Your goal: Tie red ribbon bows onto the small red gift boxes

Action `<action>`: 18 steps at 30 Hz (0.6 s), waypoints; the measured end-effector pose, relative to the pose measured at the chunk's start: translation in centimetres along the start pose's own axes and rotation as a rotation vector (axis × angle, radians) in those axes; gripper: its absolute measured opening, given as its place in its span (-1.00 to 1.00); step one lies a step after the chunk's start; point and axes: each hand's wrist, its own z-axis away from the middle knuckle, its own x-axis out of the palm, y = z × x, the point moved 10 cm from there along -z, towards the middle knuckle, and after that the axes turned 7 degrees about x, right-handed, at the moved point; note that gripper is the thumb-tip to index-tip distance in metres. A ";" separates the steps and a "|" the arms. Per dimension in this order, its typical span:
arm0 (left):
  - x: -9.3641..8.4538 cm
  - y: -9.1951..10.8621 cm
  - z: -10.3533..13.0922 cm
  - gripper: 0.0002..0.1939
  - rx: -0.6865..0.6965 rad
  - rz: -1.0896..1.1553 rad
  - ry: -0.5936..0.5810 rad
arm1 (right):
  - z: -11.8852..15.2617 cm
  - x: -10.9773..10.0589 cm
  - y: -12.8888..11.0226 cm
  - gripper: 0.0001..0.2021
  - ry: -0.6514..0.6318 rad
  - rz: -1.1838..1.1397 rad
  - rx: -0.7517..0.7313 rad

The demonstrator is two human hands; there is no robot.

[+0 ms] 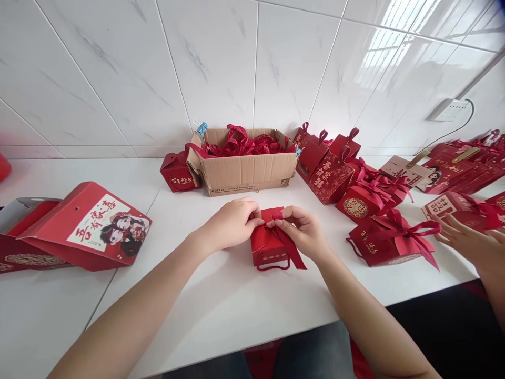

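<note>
— While your right hand (302, 231) pinches the dark red ribbon (292, 247) between thumb and fingers, your left hand (232, 226) bends its fingertips onto the lid; whether that left grip holds ribbon or only presses card, you can't tell from this view.

— And where do you have the box?

— You have the small red gift box (266, 246) right in front of you on the white tabletop (205, 316), between both hands, its twisted cord handle (274, 268) drooping on your side.

— How should you work the ribbon, then?

— Pinch lightly, so the fabric lies flat rather than creasing. Steady the lid with your left fingertips and draw the ribbon snug in small pulls; a hard tug could dent the card or skew the folded flaps. Even up the loop and tail before you tighten.

— What surrounds you?

— Behind your box stands a cardboard carton (246, 172) heaped with red ribbons (252, 145), close to a marble-patterned tile wall (216, 63). Window light glares off the tiles to your right, above a white socket strip (450, 110). An opened couple-print box (89, 231) sits to your left; on your right, a co-worker's hand (467, 239) spreads near a bow-tied box (371, 239).
</note>
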 end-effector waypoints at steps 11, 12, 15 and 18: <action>1.2 1.0 0.0 -0.81 -0.026 0.014 -0.025 | -0.4 -0.3 0.3 -0.84 0.002 -0.035 0.194; 1.2 0.9 -0.1 -0.81 -0.031 0.020 -0.028 | -0.4 -0.2 0.4 -0.83 -0.023 -0.071 0.206; 0.9 0.6 0.0 -0.81 -0.065 -0.025 -0.034 | -0.3 0.0 0.5 -0.81 -0.054 -0.138 0.238; 0.1 0.5 0.4 -0.74 -0.080 -0.152 -0.047 | -0.3 0.1 0.4 -0.86 -0.021 -0.061 0.252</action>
